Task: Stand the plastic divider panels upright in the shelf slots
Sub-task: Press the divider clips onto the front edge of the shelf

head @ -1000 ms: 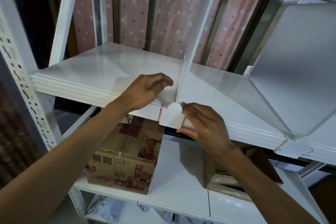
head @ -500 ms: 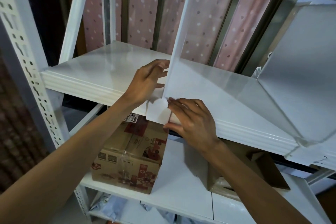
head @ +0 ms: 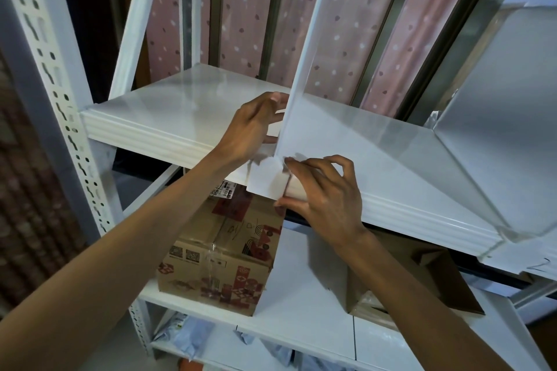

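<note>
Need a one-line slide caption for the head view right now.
Both hands, left hand and right hand, seat a translucent divider panel upright at the white shelf front edge.

I see two bare forearms and hands. My left hand and right hand wear no sleeves, rings or gloves.

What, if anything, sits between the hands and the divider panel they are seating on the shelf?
Nothing visible. The left hand and right hand are already at the base of the divider panel, at the shelf front edge.
</note>
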